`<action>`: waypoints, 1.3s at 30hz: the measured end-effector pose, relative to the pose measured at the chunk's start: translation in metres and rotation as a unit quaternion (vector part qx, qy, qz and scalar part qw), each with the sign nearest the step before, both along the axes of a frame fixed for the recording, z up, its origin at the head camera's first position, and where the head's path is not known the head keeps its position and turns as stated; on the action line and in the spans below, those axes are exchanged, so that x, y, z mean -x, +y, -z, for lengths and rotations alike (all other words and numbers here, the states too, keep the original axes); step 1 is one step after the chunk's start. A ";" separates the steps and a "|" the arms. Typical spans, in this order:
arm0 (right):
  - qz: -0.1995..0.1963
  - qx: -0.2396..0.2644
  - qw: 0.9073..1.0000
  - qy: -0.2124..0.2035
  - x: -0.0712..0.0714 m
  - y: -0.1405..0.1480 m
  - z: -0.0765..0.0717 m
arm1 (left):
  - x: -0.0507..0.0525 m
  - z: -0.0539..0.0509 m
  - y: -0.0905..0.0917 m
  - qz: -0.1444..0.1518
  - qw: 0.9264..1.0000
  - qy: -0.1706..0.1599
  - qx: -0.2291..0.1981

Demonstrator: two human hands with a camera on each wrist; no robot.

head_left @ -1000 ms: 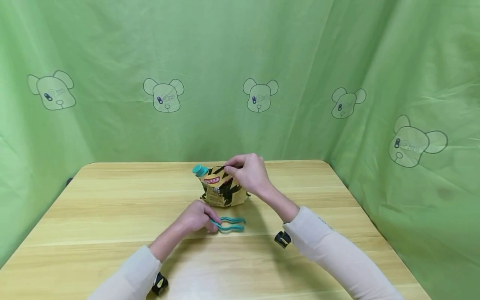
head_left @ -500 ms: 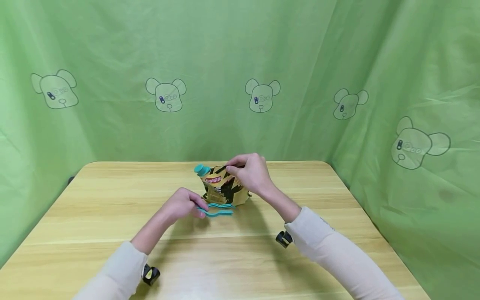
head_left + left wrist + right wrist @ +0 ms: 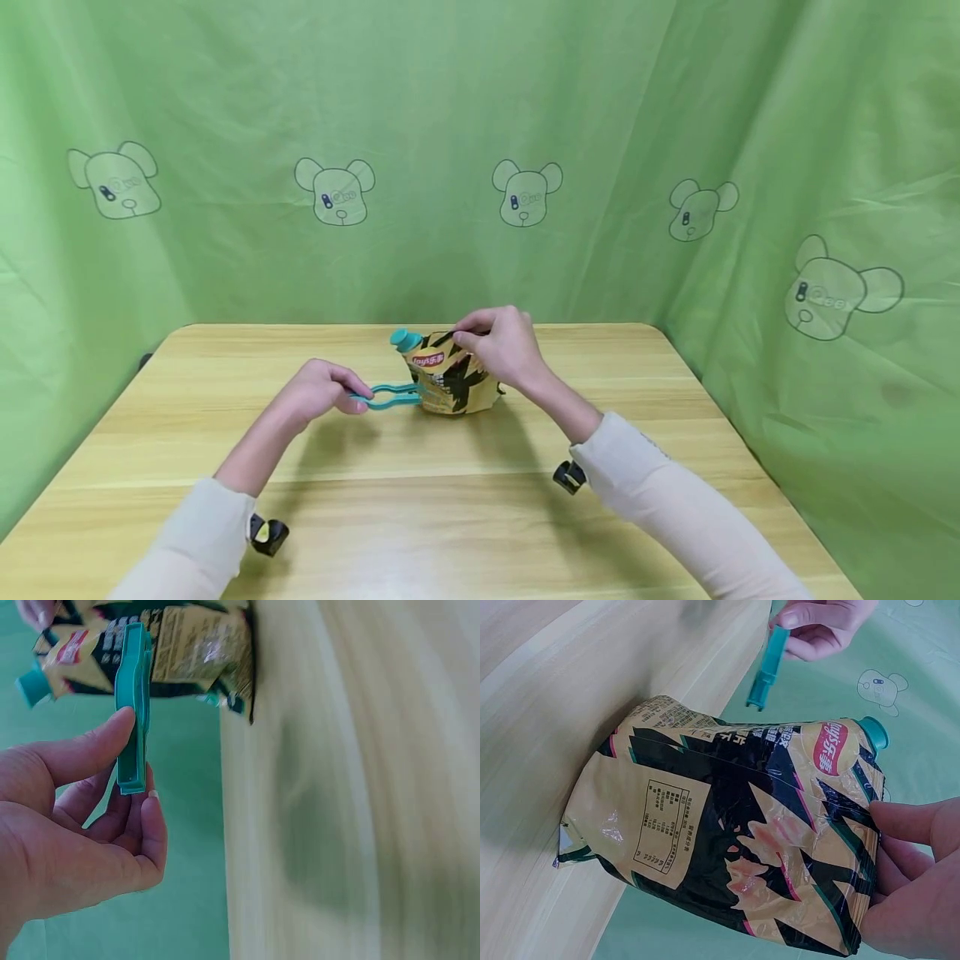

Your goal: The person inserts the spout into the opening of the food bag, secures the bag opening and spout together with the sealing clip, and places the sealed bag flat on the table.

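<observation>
A black and tan chip bag (image 3: 461, 390) with a red logo stands on the table, a round teal cap (image 3: 405, 339) at its upper left corner. My right hand (image 3: 506, 346) pinches the bag's top edge between thumb and fingers; the right wrist view shows this grip at the folded rim. Left of the bag, my left hand (image 3: 326, 390) holds a teal two-armed clip (image 3: 395, 396) by its joined end, its arms spread and directed at the bag. In the left wrist view the clip appears edge-on between thumb and fingers, and whether it touches the bag cannot be told.
The light wooden table (image 3: 450, 517) spreads around both hands. Green curtains (image 3: 420, 250) with bear outlines hang behind it and along the sides. Black straps (image 3: 267, 534) with attached mounts sit at both wrists.
My left hand has moved left and away from me with the teal clip, from in front of the bag to its left side. My right hand keeps its pinch on the bag.
</observation>
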State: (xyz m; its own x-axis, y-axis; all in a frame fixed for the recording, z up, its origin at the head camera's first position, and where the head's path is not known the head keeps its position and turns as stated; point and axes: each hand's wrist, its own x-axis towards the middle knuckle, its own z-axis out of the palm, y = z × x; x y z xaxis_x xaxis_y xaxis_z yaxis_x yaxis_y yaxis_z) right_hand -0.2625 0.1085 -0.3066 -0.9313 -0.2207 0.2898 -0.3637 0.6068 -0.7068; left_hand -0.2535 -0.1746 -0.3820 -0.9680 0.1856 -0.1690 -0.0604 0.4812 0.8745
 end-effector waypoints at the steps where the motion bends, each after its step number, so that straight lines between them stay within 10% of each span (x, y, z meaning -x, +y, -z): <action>1: 0.001 0.000 1.000 -0.001 0.000 0.000 0.000 | 0.000 -0.002 -0.003 0.000 1.000 0.002 -0.003; 39: 0.007 -0.007 1.000 -0.004 0.003 -0.001 0.001 | -0.002 -0.014 -0.030 -0.019 0.994 0.025 -0.106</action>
State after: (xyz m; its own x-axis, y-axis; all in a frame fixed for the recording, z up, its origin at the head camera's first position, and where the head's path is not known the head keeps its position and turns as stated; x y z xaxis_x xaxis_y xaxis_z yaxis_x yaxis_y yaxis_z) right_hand -0.2652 0.1071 -0.3071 -0.9365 -0.2118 0.2793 -0.3497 0.6213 -0.7012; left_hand -0.2516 -0.2050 -0.3677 -0.9813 0.1750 -0.0807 -0.0281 0.2844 0.9583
